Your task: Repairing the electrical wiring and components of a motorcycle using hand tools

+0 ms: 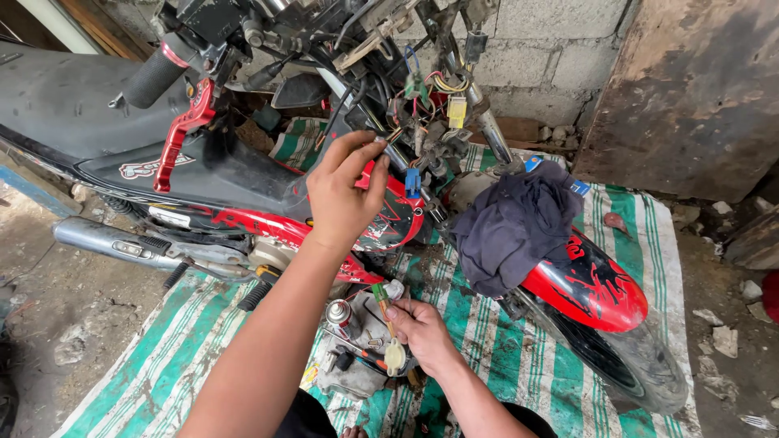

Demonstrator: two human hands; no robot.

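Observation:
A red and black motorcycle [243, 186] with its front covers off stands before me, its wiring [430, 97] exposed at the steering head. My left hand [345, 191] is raised to the wiring and pinches a thin wire or connector between thumb and fingers. My right hand [418, 328] is low, near the ground, gripping a screwdriver [383, 304] with a green and orange handle among small parts. A blue connector [412, 182] hangs just right of my left hand.
A dark cloth [511, 223] lies over the red front fender [592, 280]. A green-and-white striped mat [568, 365] covers the ground. A small spray can [339, 315] and loose parts sit by my right hand. Red brake lever [182, 130], exhaust pipe [114, 242], block wall behind.

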